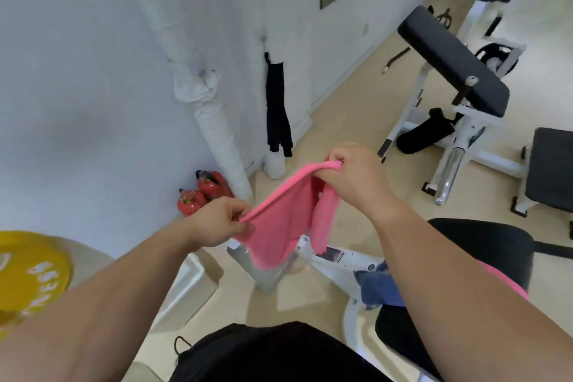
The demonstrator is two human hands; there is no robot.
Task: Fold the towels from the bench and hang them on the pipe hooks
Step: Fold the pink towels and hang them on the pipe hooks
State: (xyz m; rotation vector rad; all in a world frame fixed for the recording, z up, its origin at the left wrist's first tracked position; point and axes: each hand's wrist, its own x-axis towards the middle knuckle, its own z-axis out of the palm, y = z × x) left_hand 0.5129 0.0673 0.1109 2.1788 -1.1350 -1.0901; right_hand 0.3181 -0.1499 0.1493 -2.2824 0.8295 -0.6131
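A pale, smooth wall (77,71) fills the left of the view, meeting a beige floor (350,108). Down the wall runs a thick white pipe (214,121), wrapped in wrinkled sheeting with a bunched knot partway up. Beside it a limp black cloth (276,102) hangs from a small hook (264,39) on the wall. To the right stands a white metal-framed machine with a flat, black padded rest (452,62). Lower right, the black padded table (477,242) carries a crumpled blue towel (378,285) and a strip of pink fabric, mostly hidden by the right forearm. A round yellow weight plate (28,267) sits at the lower left, and two red fire extinguishers (201,194) stand at the foot of the pipe.

In mid-air between the hands hangs a soft, napped pink towel (279,223), its top edge stretched taut, the rest sagging in loose folds. The left hand (217,220) pinches one corner in a closed grip; the right hand (356,177), higher, has its grip closed on the other end.
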